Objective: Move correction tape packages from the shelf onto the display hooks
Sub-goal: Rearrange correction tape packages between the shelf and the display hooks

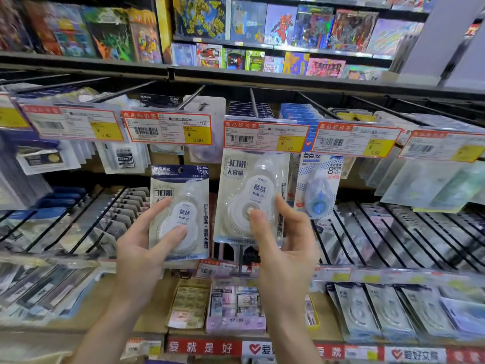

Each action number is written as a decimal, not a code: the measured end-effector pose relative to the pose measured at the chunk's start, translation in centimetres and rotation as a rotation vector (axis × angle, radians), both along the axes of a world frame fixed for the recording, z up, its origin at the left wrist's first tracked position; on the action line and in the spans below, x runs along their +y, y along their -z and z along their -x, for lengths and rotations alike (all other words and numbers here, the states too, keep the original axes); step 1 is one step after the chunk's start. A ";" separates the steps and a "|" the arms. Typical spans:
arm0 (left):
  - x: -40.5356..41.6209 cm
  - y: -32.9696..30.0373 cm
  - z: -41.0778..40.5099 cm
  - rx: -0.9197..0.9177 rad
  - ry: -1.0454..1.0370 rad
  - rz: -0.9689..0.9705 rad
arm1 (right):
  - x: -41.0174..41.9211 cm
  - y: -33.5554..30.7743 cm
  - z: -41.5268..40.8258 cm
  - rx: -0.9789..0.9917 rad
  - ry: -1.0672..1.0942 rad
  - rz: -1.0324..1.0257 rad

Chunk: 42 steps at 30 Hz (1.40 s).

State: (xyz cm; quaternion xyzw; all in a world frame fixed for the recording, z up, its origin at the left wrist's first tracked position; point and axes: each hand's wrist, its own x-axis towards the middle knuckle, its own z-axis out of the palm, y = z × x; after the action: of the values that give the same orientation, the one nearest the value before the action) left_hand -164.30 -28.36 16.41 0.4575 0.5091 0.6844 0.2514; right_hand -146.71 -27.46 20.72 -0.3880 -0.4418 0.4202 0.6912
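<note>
Two hands each grip one pack. The left hand (141,248) pinches a navy-topped cream carded correction tape package (179,214) left of the red-and-yellow price tag (265,137); the right hand (283,248) clasps a second clear-blistered cream package (249,198) hanging directly below that tag. Beyond, one blue dot-glue pack (319,187) hangs right.

Both forearms seem bare, left hand (141,248) and right hand (284,248) ungloved.

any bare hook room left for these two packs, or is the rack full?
Free: the black hook above the 6.80 price tag, one clear pack far back. Crowded: the hook behind the right-hand white correction tape pack and the blue-pack hook beside it.
</note>
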 end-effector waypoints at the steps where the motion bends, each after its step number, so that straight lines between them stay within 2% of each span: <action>1: 0.1 0.0 0.0 -0.008 0.005 -0.004 | 0.2 -0.3 0.1 0.001 -0.001 -0.010; 9: 0.6 0.2 1.1 -0.006 0.015 0.003 | 1.0 -0.2 0.3 0.012 -0.052 -0.021; 31: 1.2 -0.1 1.7 0.007 0.047 -0.015 | 0.7 1.7 -0.6 0.041 -0.009 0.000; 42: 1.8 0.6 2.1 0.026 0.062 -0.018 | 1.8 1.3 0.1 -0.007 -0.035 -0.006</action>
State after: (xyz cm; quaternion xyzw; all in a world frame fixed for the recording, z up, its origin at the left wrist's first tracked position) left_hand -166.39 -26.61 15.85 0.4840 0.4917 0.6747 0.2620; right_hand -146.83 -25.70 19.43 -0.3797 -0.4520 0.4296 0.6834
